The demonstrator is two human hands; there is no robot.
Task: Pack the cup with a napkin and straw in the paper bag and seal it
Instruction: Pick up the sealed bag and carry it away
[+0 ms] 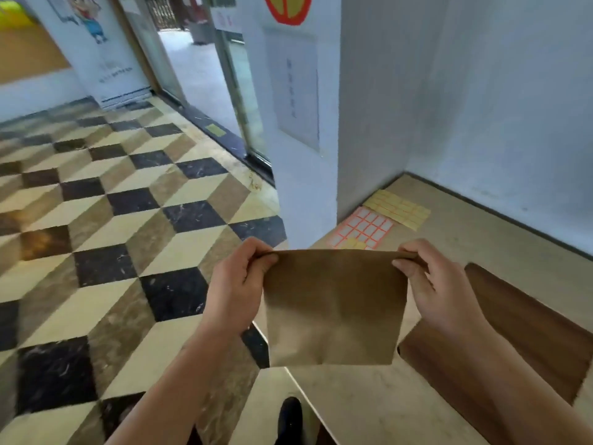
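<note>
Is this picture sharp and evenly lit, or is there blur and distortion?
Head view: soft throughout, the floor smeared at left; wide-angle bending of the walls; daylight glares through the doorway; the paper bag, pinched by left hand and right hand, is shaded below its top edge.

We held a plain brown paper bag [333,306] between our hands. Under our right hand lay darker brown bags [529,335] on a pale beige table [481,226]. Beyond our hands we saw a sheet of white labels edged in orange-red [364,227] and a yellow label sheet [398,207]. Left of our left hand, the floor [112,203] bore a cube pattern of black, cream and tan.
</note>
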